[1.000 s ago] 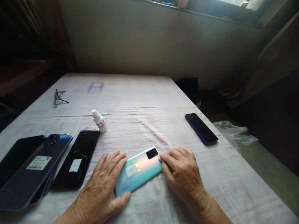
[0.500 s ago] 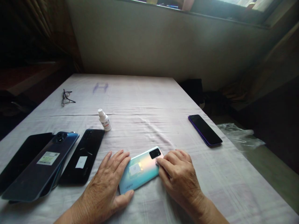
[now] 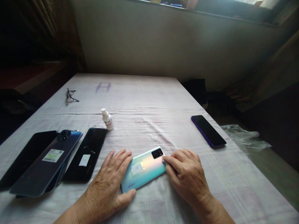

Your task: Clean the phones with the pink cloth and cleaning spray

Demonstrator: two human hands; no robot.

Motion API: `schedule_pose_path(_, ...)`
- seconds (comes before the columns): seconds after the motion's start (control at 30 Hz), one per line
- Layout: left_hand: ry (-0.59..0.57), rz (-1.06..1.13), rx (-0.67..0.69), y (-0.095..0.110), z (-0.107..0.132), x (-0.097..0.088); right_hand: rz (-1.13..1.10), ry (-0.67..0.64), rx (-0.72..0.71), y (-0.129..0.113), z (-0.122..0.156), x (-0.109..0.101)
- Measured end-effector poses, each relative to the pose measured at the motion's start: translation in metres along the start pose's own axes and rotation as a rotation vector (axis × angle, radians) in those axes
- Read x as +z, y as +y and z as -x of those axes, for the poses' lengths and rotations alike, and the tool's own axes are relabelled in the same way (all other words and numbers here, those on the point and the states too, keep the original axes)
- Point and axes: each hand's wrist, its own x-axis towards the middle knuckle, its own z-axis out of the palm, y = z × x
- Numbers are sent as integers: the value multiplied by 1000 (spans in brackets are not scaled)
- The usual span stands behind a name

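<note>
A shiny blue-pink smartphone (image 3: 149,172) lies back up on the cloth, slightly slanted, its camera block at the upper right. A small paper label marked 10 sits on its back. My left hand (image 3: 112,177) holds the phone's left end, fingers along the far edge and thumb at the near edge. At the right end, my right hand (image 3: 187,172) is closed, its fingertips pressed on the back just below the cameras. A tiny pale bit shows at those fingertips; whether it is a fingernail or something held, I cannot make out.
Left of my hands lie a black phone (image 3: 93,143) with a white label and a stack of phones topped by a dark blue phone (image 3: 49,169). A white bottle (image 3: 107,119) stands behind them, eyeglasses (image 3: 70,97) farther back. Another phone (image 3: 207,130) lies near the right edge.
The whole view has shifted slightly, so everything appears a little farther right. My left hand still holds the phone, and my right fingertips stay near its camera end.
</note>
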Motion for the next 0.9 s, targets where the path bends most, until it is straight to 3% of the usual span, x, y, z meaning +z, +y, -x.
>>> schedule_pose_path(0.37,20,-15,-12,2,-1,0,-69,-13,-39,-16,0,7)
schedule_pose_path(0.7,23,-24,6,1,-2,-1,20,6,28,-2,1,3)
schedule_pose_path(0.9,9,-3,3,-2,-1,1,-44,-8,-38,-16,-2,7)
